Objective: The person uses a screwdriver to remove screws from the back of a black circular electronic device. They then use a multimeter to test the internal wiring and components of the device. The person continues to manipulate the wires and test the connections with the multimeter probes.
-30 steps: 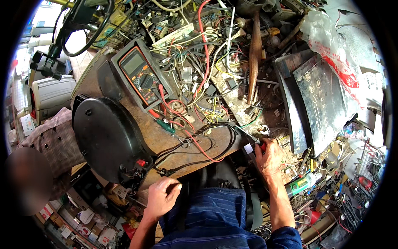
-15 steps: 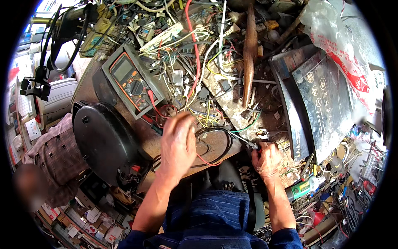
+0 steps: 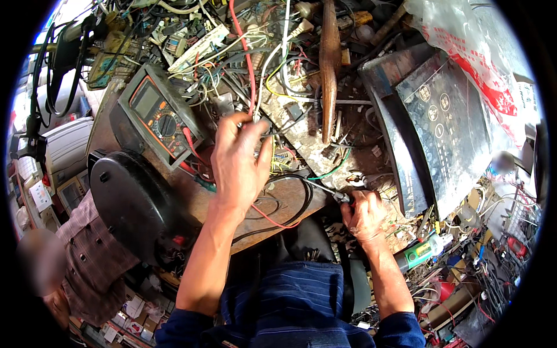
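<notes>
Across one cluttered bench (image 3: 197,203), two dark panels (image 3: 449,127) overlap on the right, and one rounded black housing (image 3: 130,203) sits on the left. Between them I count one long wooden handle (image 3: 329,69) and one multimeter (image 3: 159,116). One bare left hand (image 3: 239,162) is over tangled wires (image 3: 284,161), fingers parted, though I can't tell whether their tips pinch anything. The right hand (image 3: 364,217) has its fingers curled around one slim metal-shafted tool (image 3: 328,189), its shaft near one green wire (image 3: 343,165) toward the bench's front.

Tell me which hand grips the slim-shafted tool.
The right hand: the tool juts metal shaft first from its grip. The left hand, over the tangled wires, shows no such shaft.
</notes>
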Available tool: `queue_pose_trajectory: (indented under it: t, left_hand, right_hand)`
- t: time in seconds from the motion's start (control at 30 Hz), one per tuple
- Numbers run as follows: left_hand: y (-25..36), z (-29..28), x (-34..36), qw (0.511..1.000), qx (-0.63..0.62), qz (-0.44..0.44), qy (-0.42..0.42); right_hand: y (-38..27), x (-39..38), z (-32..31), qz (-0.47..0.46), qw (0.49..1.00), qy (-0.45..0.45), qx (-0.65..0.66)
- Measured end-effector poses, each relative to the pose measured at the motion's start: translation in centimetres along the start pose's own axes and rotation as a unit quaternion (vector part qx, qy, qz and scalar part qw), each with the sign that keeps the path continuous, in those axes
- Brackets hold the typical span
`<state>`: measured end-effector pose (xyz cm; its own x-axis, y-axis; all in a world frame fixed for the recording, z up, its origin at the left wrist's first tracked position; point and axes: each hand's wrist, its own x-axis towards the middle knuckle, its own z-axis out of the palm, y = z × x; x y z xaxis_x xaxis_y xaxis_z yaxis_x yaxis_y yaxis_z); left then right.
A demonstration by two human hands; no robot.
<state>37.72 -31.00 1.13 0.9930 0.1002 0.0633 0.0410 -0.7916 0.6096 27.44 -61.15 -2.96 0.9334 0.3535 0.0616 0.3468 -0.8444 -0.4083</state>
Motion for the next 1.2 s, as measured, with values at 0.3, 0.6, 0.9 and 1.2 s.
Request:
queue_pose_trajectory:
  t: [0.3,0.6,0.9,1.2]
  left_hand:
    - [1.1,-2.4,-2.1,0.992,0.119,-0.002,0.032]
    - [-0.2,-0.5,0.1,0.982,0.15,-0.013,-0.111]
    - [0.3,-3.0,-4.0,0.971,0.19,-0.032,-0.145]
    - [0.5,-3.6,-2.9,0.982,0.133,-0.03,-0.129]
  right_hand:
    - [0.2,-0.2,0.4,-0.013,1.0,0.016,0.003]
    - [0.2,-0.5,0.5,-0.005,1.0,0.01,-0.012]
    - [0.1,-0.4,0.3,0.01,1.0,-0.012,-0.003]
    - [0.4,-0.6,0.4,-0.003,1.0,-0.015,0.005]
